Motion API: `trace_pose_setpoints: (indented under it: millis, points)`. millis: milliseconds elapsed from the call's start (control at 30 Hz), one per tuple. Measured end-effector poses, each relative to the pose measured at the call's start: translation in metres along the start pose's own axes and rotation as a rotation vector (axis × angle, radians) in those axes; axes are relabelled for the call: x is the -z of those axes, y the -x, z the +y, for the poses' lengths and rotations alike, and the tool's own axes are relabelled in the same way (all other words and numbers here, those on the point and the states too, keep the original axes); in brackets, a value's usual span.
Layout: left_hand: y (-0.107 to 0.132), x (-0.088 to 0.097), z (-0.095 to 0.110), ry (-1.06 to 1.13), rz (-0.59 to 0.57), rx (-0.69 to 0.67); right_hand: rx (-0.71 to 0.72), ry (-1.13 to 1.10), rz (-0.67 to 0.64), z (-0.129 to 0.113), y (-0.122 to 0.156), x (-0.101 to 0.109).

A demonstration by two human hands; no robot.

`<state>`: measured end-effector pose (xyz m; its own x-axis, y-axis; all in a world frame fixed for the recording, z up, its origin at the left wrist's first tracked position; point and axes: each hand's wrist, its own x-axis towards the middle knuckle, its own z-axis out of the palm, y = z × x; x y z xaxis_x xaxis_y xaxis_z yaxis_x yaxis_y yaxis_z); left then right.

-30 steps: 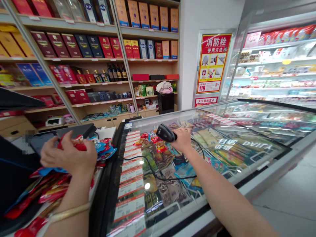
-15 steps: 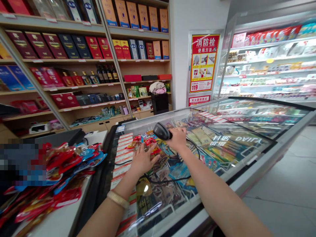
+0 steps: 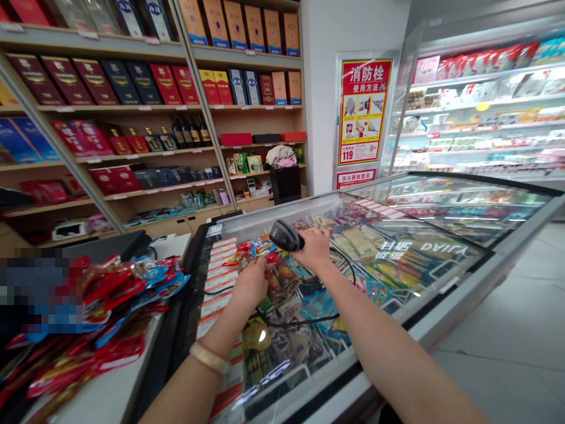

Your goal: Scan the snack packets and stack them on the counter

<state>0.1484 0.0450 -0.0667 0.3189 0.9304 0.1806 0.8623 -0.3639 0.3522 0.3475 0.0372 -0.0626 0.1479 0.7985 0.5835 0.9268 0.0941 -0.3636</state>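
Observation:
My right hand is wrapped round the handle of a black barcode scanner, whose head points left above the freezer glass. My left hand, with a gold bracelet on the wrist, has its fingers closed at a small red and blue snack packet; the fingertips are partly hidden. More red packaging lies just left of these fingers. A black cable loops over the glass beneath both hands.
A glass-topped chest freezer full of packaged goods spreads out below me. To the left, a heap of red and blue snack packets covers part of a white counter. Shelves of boxes and a refrigerated display stand behind.
My left hand's spread fingers have drawn together onto the packet. My right hand and the scanner have shifted very slightly left.

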Motion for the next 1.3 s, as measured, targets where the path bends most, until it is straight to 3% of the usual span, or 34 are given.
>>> trace_pose_setpoints:
  millis: [167,300,433,533,833,1033,1300]
  points:
    - [-0.001,0.013,-0.034,0.943,0.229,0.351,-0.001,0.007,0.000,-0.002,0.001,0.000]
    - [0.002,0.020,-0.046,1.185,0.274,0.418,0.015,0.016,0.020,0.000,0.001,-0.002]
    - [0.007,0.027,-0.047,1.469,0.296,0.471,0.051,-0.030,0.054,0.000,0.000,-0.004]
    - [0.008,0.031,-0.045,1.654,0.319,0.464,0.133,-0.066,0.009,-0.004,0.000,-0.002]
    - [0.006,0.031,-0.044,1.744,0.396,0.486,0.446,-0.066,-0.141,-0.030,0.009,0.002]
    - [0.004,0.029,-0.047,1.658,0.377,0.445,0.451,-0.044,-0.155,-0.033,0.010,0.003]
    - [0.007,0.034,-0.040,1.731,0.397,0.472,0.433,-0.065,-0.143,-0.031,0.010,0.002]
